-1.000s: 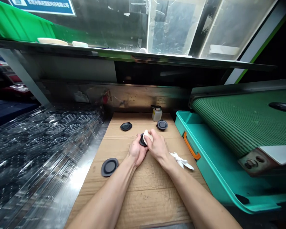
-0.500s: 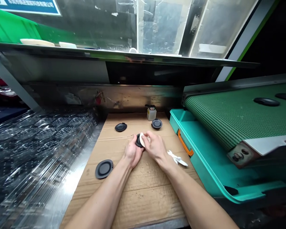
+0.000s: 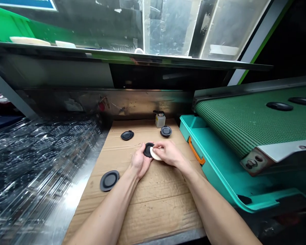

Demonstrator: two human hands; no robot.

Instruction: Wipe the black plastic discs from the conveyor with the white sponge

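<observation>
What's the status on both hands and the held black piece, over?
Left hand holding round black piece. Right hand pinching white disc, overlapping the piece. Nothing visibly in the way; other dark pieces lie apart on cardboard.

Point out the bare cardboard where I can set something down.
Free: cardboard between the forearms, and between the left rear black disc and right rear black disc. Crowded: the right rear, where that disc sits near the bottle, and around both hands.

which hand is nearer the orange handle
Right. The right hand is left of the orange handle, apart from it; the left hand is farther left, holding the black disc.
</observation>
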